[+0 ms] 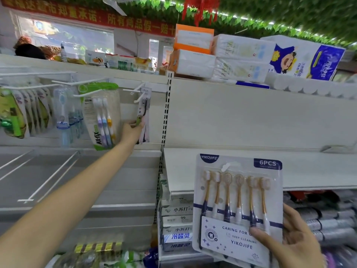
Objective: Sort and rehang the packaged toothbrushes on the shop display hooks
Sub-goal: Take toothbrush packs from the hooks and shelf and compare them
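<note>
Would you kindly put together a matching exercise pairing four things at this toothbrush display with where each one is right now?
Things:
1. six-pack of toothbrushes
2. slim single toothbrush pack
3. All-fix three-brush pack
4. tissue packs

Places:
A. stacked on the top shelf
B. hanging on a hook, left of the left hand
C. held in the right hand
D. on the rightmost hook, pinched by the left hand

Pairs: 1-C, 2-D, 3-B, 4-A
</note>
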